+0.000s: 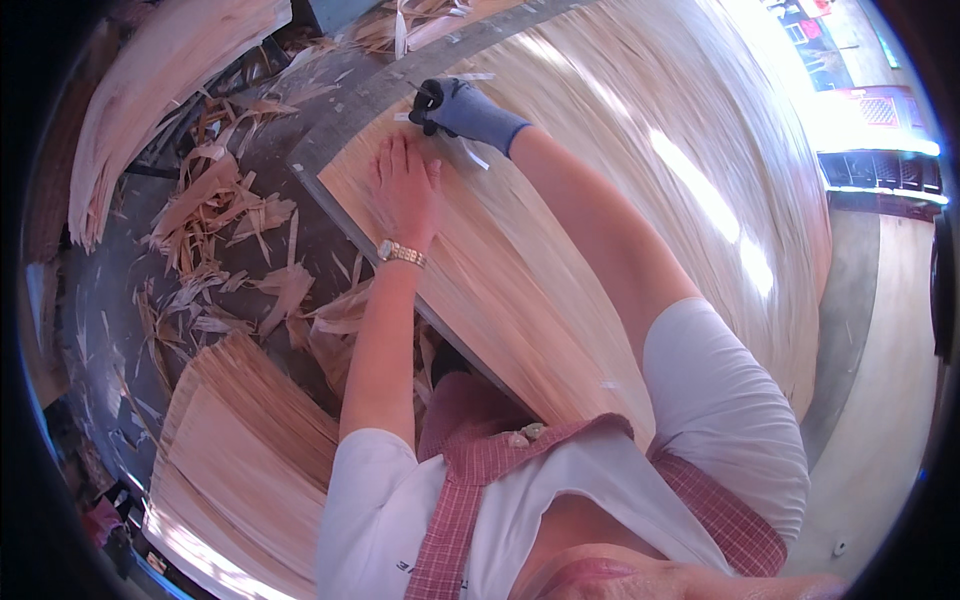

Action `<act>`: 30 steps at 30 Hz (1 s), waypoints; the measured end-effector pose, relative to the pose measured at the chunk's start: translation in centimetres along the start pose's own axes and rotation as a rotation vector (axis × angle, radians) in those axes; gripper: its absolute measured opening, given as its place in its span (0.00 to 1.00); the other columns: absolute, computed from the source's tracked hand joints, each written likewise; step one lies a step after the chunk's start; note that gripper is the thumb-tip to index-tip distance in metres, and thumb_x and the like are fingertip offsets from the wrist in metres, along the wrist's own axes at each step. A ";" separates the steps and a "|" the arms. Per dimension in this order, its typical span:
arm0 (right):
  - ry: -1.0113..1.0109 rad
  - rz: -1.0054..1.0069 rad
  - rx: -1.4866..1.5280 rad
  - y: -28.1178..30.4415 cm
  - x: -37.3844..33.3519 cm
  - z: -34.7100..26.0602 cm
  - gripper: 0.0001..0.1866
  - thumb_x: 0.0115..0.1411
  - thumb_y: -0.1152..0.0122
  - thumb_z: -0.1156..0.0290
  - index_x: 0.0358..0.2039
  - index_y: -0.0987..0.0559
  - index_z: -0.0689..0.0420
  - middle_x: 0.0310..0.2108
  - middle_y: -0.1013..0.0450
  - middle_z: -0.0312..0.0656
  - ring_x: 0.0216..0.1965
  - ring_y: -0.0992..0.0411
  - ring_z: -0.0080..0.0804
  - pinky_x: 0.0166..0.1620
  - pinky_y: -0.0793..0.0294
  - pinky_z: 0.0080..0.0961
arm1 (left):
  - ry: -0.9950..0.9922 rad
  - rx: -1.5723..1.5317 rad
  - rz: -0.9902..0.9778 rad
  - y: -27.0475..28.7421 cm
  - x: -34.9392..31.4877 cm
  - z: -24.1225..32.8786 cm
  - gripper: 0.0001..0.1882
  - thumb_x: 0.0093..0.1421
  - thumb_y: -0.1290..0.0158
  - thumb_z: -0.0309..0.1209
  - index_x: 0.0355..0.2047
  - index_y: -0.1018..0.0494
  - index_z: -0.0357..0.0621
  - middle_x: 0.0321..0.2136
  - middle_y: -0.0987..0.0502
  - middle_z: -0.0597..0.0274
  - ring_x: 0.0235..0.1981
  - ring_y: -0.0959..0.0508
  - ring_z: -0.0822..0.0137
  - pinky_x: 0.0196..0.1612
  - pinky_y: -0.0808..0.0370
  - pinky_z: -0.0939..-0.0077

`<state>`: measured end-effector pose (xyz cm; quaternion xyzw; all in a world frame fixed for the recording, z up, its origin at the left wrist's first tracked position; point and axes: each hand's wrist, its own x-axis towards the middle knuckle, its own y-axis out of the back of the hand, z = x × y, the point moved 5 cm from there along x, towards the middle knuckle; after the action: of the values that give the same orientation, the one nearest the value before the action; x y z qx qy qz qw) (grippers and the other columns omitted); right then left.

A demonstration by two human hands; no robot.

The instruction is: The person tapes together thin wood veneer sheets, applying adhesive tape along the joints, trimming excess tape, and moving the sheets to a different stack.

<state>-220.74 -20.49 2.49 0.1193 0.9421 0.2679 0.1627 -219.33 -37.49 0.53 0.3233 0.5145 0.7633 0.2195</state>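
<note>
The wide veneer sheet (545, 285) stretches out in front of the person, flat on a grey bench (325, 150) whose bare margin shows past its left and far edges. It is thin and tan, warmer in tone along its left edge and paler to the right, with wavy lengthwise grain and bright bars of light across its right half. Whether this is one layer or several overlapping, I cannot tell.

At the sheet's far left corner, the bare left hand (405, 185) lies palm down, its fingers (395, 155) straight and slightly apart, holding nothing. Just beyond it, near the sheet's far edge, the gloved right hand (470, 112) has its fingers curled together; I cannot tell whether they grip anything. Narrow white strips (477, 157) show around the glove.

The step in hand looks like steadying that corner while the glove does close work there. The next move seems to call for the flat palm keeping the wood from shifting, and a light touch, since so thin a sheet could split along the grain.

Left of the sheet lie torn wood scraps (205, 195) and, nearer the person, a veneer stack (240, 420). Well apart on the sheet's right stand dark crates (880, 170).
</note>
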 end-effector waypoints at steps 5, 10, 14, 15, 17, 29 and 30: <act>-0.081 0.083 -0.593 0.8 1.8 -0.6 0.19 0.54 0.32 0.54 0.33 0.19 0.59 0.28 0.20 0.44 0.29 0.21 0.35 0.35 0.24 0.34 | 0.001 -0.007 -0.028 2.6 2.4 0.4 0.28 0.65 0.49 0.43 0.64 0.35 0.54 0.65 0.35 0.63 0.58 0.32 0.57 0.56 0.35 0.56; -0.246 0.041 0.016 1.3 -3.1 0.6 0.16 0.56 0.35 0.59 0.34 0.18 0.61 0.29 0.20 0.49 0.31 0.21 0.41 0.36 0.23 0.36 | -0.063 0.173 -0.020 1.6 3.5 0.2 0.26 0.66 0.52 0.44 0.65 0.35 0.64 0.63 0.33 0.65 0.49 0.29 0.59 0.49 0.33 0.59; -0.210 0.096 0.078 1.0 -9.8 0.1 0.11 0.59 0.36 0.64 0.32 0.20 0.61 0.24 0.21 0.43 0.24 0.23 0.31 0.31 0.25 0.31 | -0.069 0.144 -0.069 2.3 4.0 -0.2 0.25 0.66 0.52 0.41 0.64 0.34 0.62 0.60 0.30 0.63 0.50 0.28 0.56 0.49 0.32 0.57; -0.260 -0.003 0.142 0.9 -12.5 -0.2 0.11 0.59 0.36 0.64 0.32 0.20 0.60 0.24 0.22 0.42 0.24 0.23 0.31 0.32 0.25 0.30 | -0.072 0.077 -0.069 2.7 4.4 -1.2 0.25 0.65 0.52 0.39 0.64 0.34 0.59 0.59 0.29 0.61 0.50 0.28 0.55 0.49 0.32 0.56; -0.334 -0.116 0.153 -0.2 -17.0 -0.1 0.10 0.58 0.34 0.66 0.32 0.22 0.59 0.24 0.22 0.42 0.24 0.23 0.29 0.33 0.25 0.29 | -0.069 -0.117 -0.032 3.1 3.0 -0.9 0.25 0.65 0.52 0.36 0.63 0.33 0.52 0.56 0.28 0.57 0.51 0.28 0.54 0.49 0.31 0.53; -0.080 0.302 -0.385 -2.4 -25.5 7.4 0.13 0.60 0.46 0.63 0.39 0.20 0.55 0.33 0.20 0.48 0.33 0.21 0.48 0.35 0.23 0.44 | -0.299 -0.026 -0.136 2.6 -13.7 13.1 0.32 0.60 0.47 0.40 0.65 0.36 0.53 0.63 0.35 0.50 0.65 0.37 0.52 0.64 0.40 0.50; -0.080 0.320 -0.515 -3.8 -27.5 6.4 0.11 0.61 0.47 0.66 0.42 0.23 0.55 0.30 0.21 0.46 0.28 0.22 0.46 0.30 0.25 0.42 | -0.307 0.042 -0.155 1.5 -14.3 12.5 0.32 0.60 0.47 0.41 0.65 0.36 0.54 0.64 0.35 0.50 0.66 0.38 0.51 0.64 0.40 0.50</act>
<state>-193.64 -29.21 1.96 0.2315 0.8052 0.5154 0.1802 -200.39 -39.52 1.37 0.4000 0.5143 0.6746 0.3470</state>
